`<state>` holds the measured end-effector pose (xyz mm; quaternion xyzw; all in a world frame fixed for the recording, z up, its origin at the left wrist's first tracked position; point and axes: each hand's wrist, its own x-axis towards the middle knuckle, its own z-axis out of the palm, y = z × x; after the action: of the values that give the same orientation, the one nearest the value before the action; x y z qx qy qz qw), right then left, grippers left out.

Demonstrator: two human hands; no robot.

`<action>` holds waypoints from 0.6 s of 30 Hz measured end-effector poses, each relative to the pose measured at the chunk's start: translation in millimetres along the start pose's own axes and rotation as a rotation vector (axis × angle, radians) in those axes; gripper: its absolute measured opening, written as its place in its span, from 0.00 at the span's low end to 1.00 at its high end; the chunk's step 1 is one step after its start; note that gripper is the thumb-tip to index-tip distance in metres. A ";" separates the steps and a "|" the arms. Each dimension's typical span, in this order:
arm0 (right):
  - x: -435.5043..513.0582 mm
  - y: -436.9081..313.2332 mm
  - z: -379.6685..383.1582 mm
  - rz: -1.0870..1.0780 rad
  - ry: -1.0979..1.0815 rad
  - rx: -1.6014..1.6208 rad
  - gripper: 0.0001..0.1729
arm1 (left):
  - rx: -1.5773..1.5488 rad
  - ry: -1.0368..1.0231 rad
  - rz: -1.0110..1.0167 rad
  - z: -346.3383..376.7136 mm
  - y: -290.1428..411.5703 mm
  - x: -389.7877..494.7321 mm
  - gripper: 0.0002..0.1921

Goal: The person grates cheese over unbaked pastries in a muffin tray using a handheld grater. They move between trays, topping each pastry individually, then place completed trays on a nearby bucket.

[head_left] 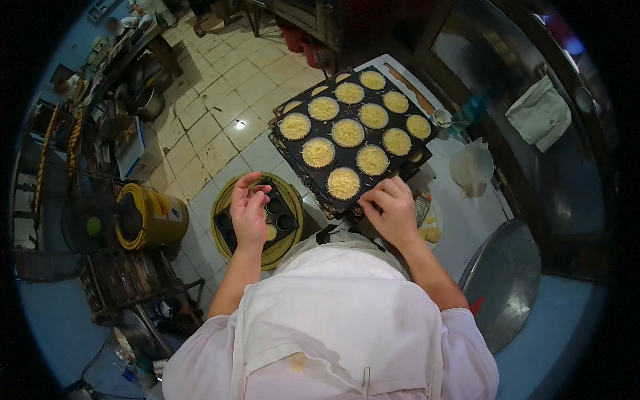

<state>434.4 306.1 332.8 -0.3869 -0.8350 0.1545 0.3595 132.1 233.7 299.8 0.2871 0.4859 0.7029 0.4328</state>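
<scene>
A dark muffin tray (334, 112) lies before me, its several paper cups filled and topped with shredded cheese (372, 160). More trays are stacked beneath it. My right hand (392, 207) is at the tray's near right corner with its fingers bunched; whether they pinch anything is too small to tell. My left hand (248, 215) is raised over a smaller dark muffin tin (286, 206), fingers apart and seemingly holding nothing. That tin rests on a round yellow-green lid (286, 257). Just beyond my right wrist is a metal grater (421, 209), with a plate (436, 212) bearing yellow cheese pieces (431, 234).
A white tabletop (462, 200) holds a translucent jug (471, 162), a small cup (442, 118) and a rolling pin (407, 85). To the right leans a large metal disc (505, 285). A yellow bucket (152, 216) stands left on the tiled floor (215, 125). People are at the far left.
</scene>
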 end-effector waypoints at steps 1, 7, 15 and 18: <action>6.9 -0.4 -2.0 0.004 0.016 0.018 0.06 | -0.001 0.005 -0.004 -1.9 -0.1 -0.8 0.20; 52.5 -5.9 12.7 -0.033 -0.061 0.019 0.04 | -0.039 -0.004 -0.014 -12.3 0.7 -4.5 0.20; 64.3 -12.4 17.1 0.027 -0.186 -0.133 0.05 | -0.047 0.041 -0.028 -35.1 0.7 -12.7 0.20; 63.9 -12.4 16.9 0.106 -0.201 -0.025 0.04 | -0.046 0.046 -0.036 -41.0 -0.4 -15.1 0.20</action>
<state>387.3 346.8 358.5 -0.4178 -0.8469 0.2008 0.2606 105.4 202.5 284.9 0.2521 0.4844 0.7123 0.4409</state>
